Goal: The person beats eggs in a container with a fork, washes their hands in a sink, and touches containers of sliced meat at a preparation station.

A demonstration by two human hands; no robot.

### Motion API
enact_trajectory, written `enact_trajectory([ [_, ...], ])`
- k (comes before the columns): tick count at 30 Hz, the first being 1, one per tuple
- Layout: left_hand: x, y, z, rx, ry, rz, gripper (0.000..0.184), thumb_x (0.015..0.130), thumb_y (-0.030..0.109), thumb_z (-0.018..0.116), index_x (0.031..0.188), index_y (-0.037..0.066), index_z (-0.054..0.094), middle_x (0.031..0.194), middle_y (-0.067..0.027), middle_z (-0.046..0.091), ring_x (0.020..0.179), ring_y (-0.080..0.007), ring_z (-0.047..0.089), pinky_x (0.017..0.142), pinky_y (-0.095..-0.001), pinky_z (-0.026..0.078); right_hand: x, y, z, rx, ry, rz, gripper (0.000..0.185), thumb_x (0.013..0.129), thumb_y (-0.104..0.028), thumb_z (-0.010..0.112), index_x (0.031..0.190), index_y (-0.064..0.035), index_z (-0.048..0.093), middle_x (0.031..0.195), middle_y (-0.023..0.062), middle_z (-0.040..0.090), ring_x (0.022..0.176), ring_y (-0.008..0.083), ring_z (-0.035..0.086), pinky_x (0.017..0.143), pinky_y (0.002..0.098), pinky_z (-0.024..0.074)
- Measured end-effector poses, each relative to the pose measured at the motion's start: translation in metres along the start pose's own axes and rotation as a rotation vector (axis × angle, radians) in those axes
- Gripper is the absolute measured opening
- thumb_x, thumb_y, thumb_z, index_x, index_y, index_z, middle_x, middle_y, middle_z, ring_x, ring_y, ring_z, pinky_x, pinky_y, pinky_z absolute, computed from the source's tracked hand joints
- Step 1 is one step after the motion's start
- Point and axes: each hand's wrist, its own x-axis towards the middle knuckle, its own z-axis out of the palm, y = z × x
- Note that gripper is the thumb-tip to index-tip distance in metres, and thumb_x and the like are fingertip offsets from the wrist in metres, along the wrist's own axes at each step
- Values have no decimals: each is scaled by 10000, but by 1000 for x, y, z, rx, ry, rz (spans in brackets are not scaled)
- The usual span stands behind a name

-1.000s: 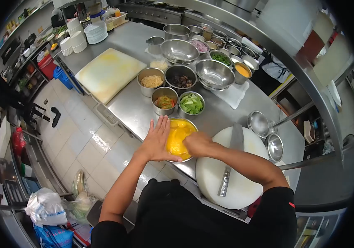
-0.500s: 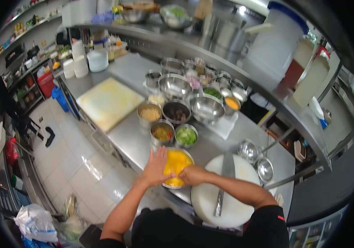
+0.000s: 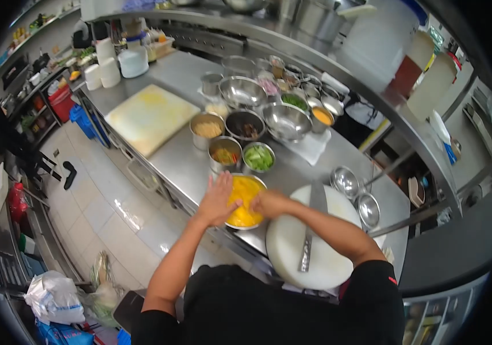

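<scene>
A metal bowl (image 3: 245, 227) of bright yellow liquid (image 3: 246, 198), which looks like beaten egg, stands at the near edge of the steel counter. My left hand (image 3: 217, 200) lies against the bowl's left rim, fingers straight and thumb reaching over the liquid. Over the right side of the bowl, my right hand (image 3: 270, 203) is closed with its knuckles up. Whatever it grips, if anything, is hidden. Just beyond the bowl are a container of chopped greens (image 3: 258, 157) and one of mixed red and green pieces (image 3: 225, 155).
To the right, a cleaver (image 3: 312, 224) lies on a round white chopping board (image 3: 280, 253). A rectangular board (image 3: 151, 119) is at the left. Two small metal bowls (image 3: 345, 182) sit at the right, below a steel shelf (image 3: 372, 123). Several containers fill the back.
My right hand has shifted towards the bowl's right rim. My left hand stays at the left rim. The whole view has tilted, so the counter sits higher in the frame.
</scene>
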Motion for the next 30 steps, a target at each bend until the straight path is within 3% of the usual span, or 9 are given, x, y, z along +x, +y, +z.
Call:
enact_trajectory([
  [2,-4,1,1,-41,-6,0,863,930,580,292,1412,-126,175,1492,-272,197,1415,-359,141,1142,-503,61,9,-23,-33,-123,51,221,217,809,-209,519,816,-83,695,832,176,671,771,356,654,691,462,509],
  [8,-2,4,-6,-104,78,9,840,944,587,235,1396,-122,237,1472,-274,247,1406,-360,176,1142,-498,66,26,-49,-29,-111,80,140,235,809,-196,534,857,-35,699,859,213,669,816,365,656,739,447,511],
  [10,-3,3,-6,-107,85,9,837,945,585,238,1395,-121,241,1471,-272,248,1406,-358,178,1143,-496,67,19,-65,-22,-141,5,118,228,828,-220,513,817,-69,684,808,177,666,739,387,630,686,457,494],
  [14,-4,4,-7,-128,92,-7,830,947,580,246,1393,-119,246,1471,-267,253,1404,-355,184,1144,-493,70,-12,-74,-29,-215,-198,92,204,786,-175,527,794,-47,686,780,186,659,743,354,644,676,450,499],
  [16,-4,5,-9,-130,85,-10,830,946,579,250,1393,-121,244,1471,-266,253,1404,-353,184,1145,-491,74,-24,-80,-41,-275,-254,107,191,753,-119,565,846,-23,702,847,190,682,826,333,669,729,411,523],
  [19,-3,7,-13,-119,66,-9,835,944,580,261,1393,-124,239,1471,-265,253,1405,-351,183,1146,-487,80,-37,-83,-54,-448,-214,154,173,736,-133,592,834,-55,711,844,161,690,799,319,677,694,407,533],
  [25,-2,5,-13,-102,39,-3,851,936,589,282,1394,-127,236,1476,-263,244,1408,-347,174,1148,-478,86,-8,-50,-30,-577,84,168,148,743,-104,583,810,-44,701,836,168,688,745,330,681,630,425,542],
  [28,-1,6,-12,-108,38,-9,842,937,584,289,1396,-121,242,1480,-260,239,1410,-344,171,1149,-475,87,11,-47,-14,-431,212,174,162,755,-76,561,837,-23,690,848,191,681,770,346,676,660,422,542],
  [30,-1,6,-11,-117,35,-18,834,938,578,293,1397,-116,245,1482,-257,237,1411,-342,171,1149,-473,88,11,-56,-7,-324,209,43,188,751,-80,561,876,-10,682,856,216,669,802,354,671,694,423,537],
])
